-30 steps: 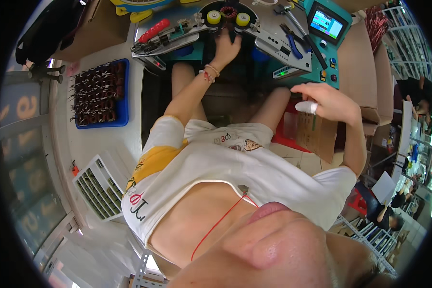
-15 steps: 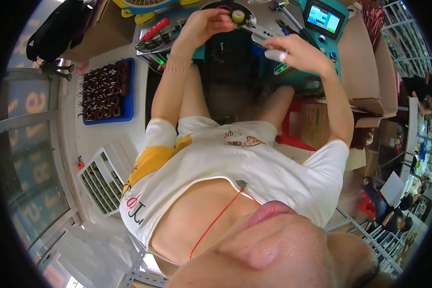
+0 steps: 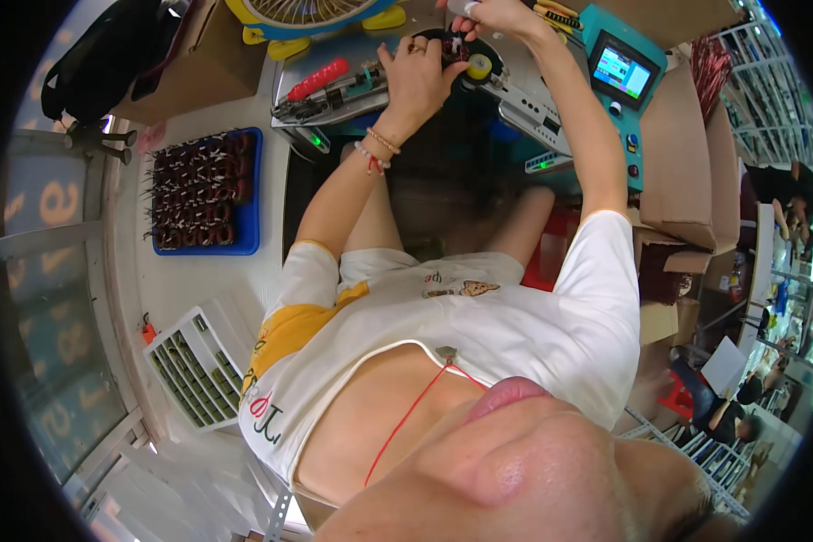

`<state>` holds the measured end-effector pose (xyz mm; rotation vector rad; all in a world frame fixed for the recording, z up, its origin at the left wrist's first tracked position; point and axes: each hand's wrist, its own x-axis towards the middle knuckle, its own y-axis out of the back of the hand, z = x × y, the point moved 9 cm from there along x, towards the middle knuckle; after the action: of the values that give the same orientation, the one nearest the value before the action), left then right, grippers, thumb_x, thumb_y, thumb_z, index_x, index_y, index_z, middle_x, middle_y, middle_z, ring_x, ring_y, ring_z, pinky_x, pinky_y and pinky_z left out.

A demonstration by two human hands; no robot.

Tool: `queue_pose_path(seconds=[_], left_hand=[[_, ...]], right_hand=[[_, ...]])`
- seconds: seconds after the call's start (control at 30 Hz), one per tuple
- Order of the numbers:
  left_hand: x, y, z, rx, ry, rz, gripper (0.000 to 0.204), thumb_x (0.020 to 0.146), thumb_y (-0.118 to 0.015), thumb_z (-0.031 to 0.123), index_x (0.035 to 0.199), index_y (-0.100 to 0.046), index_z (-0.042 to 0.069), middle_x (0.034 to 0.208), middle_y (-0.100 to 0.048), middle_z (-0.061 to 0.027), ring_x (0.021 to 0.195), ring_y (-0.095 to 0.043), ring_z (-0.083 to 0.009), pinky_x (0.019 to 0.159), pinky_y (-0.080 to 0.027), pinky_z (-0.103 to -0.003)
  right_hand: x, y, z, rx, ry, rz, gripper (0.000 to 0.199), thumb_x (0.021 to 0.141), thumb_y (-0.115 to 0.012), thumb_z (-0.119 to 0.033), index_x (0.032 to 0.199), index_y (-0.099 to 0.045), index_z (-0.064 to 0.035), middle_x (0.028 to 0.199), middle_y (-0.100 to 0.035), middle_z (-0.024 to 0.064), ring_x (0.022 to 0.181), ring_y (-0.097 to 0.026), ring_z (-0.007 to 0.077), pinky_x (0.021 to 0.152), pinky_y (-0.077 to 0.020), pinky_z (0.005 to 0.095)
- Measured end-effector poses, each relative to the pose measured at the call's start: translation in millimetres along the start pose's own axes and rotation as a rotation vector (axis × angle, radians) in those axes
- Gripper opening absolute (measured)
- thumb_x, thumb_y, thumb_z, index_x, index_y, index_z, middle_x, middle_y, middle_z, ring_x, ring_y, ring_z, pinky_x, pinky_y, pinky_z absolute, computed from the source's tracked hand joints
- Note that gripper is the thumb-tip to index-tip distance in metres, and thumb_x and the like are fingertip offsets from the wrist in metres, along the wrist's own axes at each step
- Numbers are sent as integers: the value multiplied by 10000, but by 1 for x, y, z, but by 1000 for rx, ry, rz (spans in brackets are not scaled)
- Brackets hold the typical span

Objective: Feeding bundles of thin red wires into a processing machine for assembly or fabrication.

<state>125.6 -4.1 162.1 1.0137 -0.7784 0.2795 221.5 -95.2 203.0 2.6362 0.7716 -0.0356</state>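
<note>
I have both arms stretched up to the grey winding machine (image 3: 515,90). My left hand (image 3: 418,79) lies spread, fingers apart, against its dark round fixture (image 3: 452,50); my right hand (image 3: 495,14) pinches a small white part (image 3: 465,7) just above. Half a second ago both hands sat lower in view.

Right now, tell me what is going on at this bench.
A seated person in a white shirt works with both hands at a grey machine on the bench. The left hand rests on its round black fixture, beside a yellow roller. The right hand is above the fixture, fingers pinching a small part I cannot make out. A blue tray of dark wound coils sits on the person's left, and a teal control box with a lit screen on the right.
</note>
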Motion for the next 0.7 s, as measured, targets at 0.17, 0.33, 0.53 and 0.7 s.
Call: queue_pose_path(seconds=[0.17, 0.33, 0.53, 0.7], left_hand=[[-1, 1, -3, -17, 5, -16, 389, 833, -720, 389, 937, -611, 30, 907, -619, -128, 994, -563, -310, 914, -351, -643], [-1, 5, 0, -8, -25, -8, 378, 839, -712, 371, 970, -604, 34, 918, -615, -127, 992, -561, -313, 909, -358, -620], [1, 4, 3, 9, -35, -26, 377, 848, -705, 359, 1001, -591, 33, 938, -612, -129, 988, -551, -326, 842, -370, -564], [-1, 1, -3, 60, -8, -83, 394, 851, -704, 337, 1049, -572, 24, 973, -615, -127, 1011, -537, -347, 813, -369, -571]], right_hand=[[20, -28, -13, -124, -124, -193, 262, 981, -510, -120, 1160, -585, 56, 759, -606, 125, 637, -632, 189, 569, -592, 346], [20, -24, -18, -281, -82, -226, 256, 964, -500, -136, 1111, -621, 35, 727, -609, 82, 650, -626, 156, 559, -571, 326], [21, -31, -38, -513, 20, -209, 253, 934, -486, -138, 1042, -627, 41, 699, -649, 95, 611, -645, 164, 547, -551, 322], [8, -57, -46, -538, -107, -368, 240, 887, -552, -149, 950, -645, 63, 735, -693, 151, 632, -684, 215, 578, -563, 358]])
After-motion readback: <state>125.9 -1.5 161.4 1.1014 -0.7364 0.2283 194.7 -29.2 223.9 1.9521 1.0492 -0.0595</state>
